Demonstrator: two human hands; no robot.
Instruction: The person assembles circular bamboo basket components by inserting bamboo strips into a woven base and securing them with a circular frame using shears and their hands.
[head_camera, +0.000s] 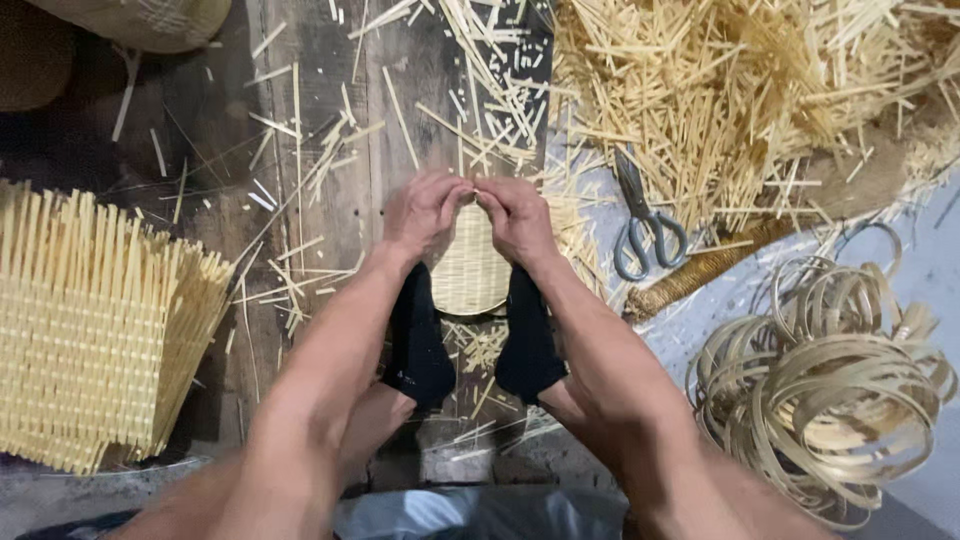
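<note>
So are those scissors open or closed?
Closed: the scissors lie flat beside the bamboo sticks, blades together, nobody touching them.

A small round woven bamboo piece (470, 272), pale and tightly plaited, lies flat left of the scissors (640, 225).

Soft, even overhead light, dim at the dark wooden plank floor (230, 150) top left; slight blur and smearing throughout, pale heap of bamboo sticks (740, 90) brightest.
</note>
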